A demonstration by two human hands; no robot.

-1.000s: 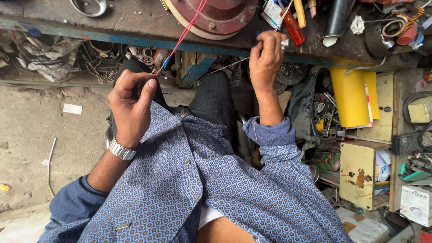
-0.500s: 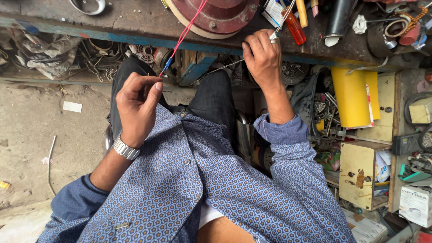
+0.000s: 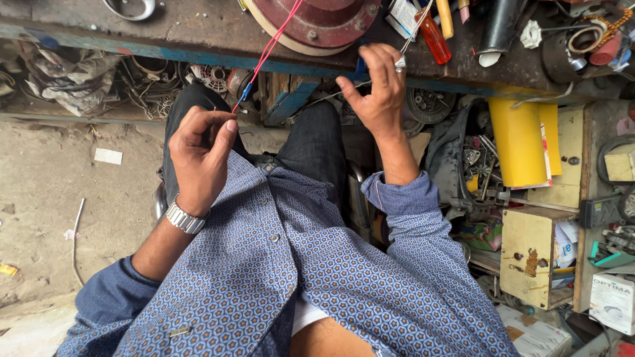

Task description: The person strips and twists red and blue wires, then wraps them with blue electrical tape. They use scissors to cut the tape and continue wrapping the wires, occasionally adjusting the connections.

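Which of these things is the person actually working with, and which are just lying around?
In use:
left hand pinching the red wire
right hand at the bench edge
dark red round part the wire runs to

Lying about:
orange-handled screwdriver
yellow roll
metal ring
rags

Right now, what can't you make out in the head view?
- Red wire: its near end is hidden inside the left hand grip.
- Red round part on the bench: cut off by the top edge.
- What the right hand pinches: covered by its fingers.
- Blue piece on the wire: too small to identify.
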